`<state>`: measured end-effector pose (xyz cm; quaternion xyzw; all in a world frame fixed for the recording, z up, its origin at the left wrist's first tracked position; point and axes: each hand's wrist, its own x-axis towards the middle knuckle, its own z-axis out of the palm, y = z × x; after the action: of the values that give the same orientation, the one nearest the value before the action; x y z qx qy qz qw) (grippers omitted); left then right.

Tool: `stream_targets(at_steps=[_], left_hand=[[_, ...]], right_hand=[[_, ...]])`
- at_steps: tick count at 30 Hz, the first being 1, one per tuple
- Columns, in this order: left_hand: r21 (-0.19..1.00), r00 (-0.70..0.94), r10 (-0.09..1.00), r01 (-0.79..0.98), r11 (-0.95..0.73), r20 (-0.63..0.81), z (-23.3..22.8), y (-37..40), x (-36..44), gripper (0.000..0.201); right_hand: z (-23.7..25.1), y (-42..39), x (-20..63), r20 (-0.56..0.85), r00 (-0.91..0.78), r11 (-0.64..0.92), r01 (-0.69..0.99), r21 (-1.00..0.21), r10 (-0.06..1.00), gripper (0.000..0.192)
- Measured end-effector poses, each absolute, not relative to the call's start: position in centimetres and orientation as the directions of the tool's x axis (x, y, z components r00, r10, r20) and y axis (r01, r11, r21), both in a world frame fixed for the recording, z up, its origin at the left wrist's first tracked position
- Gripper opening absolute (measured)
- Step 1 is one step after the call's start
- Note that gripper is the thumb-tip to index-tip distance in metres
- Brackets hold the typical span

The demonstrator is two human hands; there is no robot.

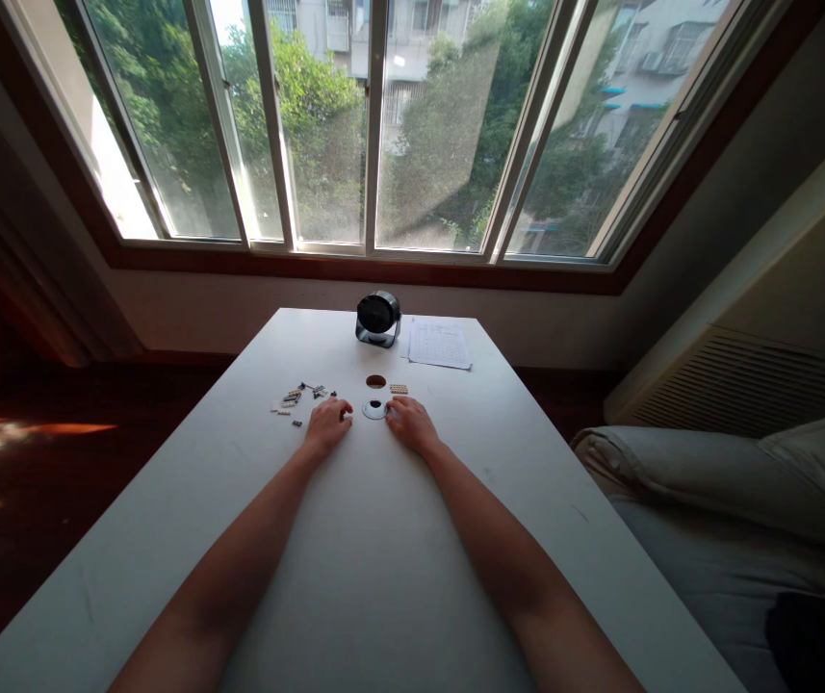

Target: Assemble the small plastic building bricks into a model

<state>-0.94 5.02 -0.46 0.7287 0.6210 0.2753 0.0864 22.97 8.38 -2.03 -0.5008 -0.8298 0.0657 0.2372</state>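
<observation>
Window: a wide bank of panes (375, 125) fills the wall beyond the far edge of the tabletop, showing trees and buildings.
Tabletop: a long white tabletop (375, 558) runs from the viewer toward the window; everything else is placed against it.
Bed: bedding with a pillow (730, 481) lies just off the tabletop's right edge.
Arms: two bare forearms stretch along the tabletop's middle, nothing crossing them.
Paper: a printed sheet (439, 344) lies at the tabletop's far end, right of centre.
Fan: a small black round device (378, 319), like a desk fan, stands just left of the sheet.
Left hand: the left hand (326, 424) rests palm down past mid-tabletop, fingers curled loosely together; whether they pinch anything cannot be told.
Right hand: the right hand (412, 423) rests likewise, fingers together, fingertips touching the ring's right edge.
Ring: a small pale ring with a dark centre (374, 409) lies between both hands.
Small parts: a scatter of tiny pieces (300, 397) lies left of the left hand.
Brown disc: a brown disc (375, 381) and a tan studded piece (399, 389) lie just beyond the ring.
</observation>
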Motion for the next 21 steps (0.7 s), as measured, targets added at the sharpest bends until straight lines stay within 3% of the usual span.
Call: stream_targets(at_steps=[3, 9, 17, 21], left_hand=[[0.471, 0.061, 0.956, 0.860, -0.197, 0.288, -0.6, 5.6, -2.3, 0.018], [0.520, -0.155, 0.955, 0.854, 0.002, 0.251, -0.9, 6.5, -5.0, 0.017], [0.448, -0.422, 0.831, 0.861, 0.241, 0.363, 0.2, 5.7, -6.2, 0.026], [0.409, -0.439, 0.830, 0.865, 0.289, 0.343, -0.3, 5.9, -6.7, 0.031]], right_hand=[[-1.9, 8.3, 23.0, 0.326, -0.383, 0.487, 0.799, -0.353, 0.864, 0.036], [-1.5, 8.0, 23.0, 0.304, -0.383, 0.478, 0.802, -0.358, 0.872, 0.035], [-1.2, 7.8, 22.9, 0.308, -0.379, 0.475, 0.803, -0.360, 0.873, 0.034], [-1.2, 7.8, 22.9, 0.301, -0.380, 0.472, 0.806, -0.357, 0.875, 0.035]])
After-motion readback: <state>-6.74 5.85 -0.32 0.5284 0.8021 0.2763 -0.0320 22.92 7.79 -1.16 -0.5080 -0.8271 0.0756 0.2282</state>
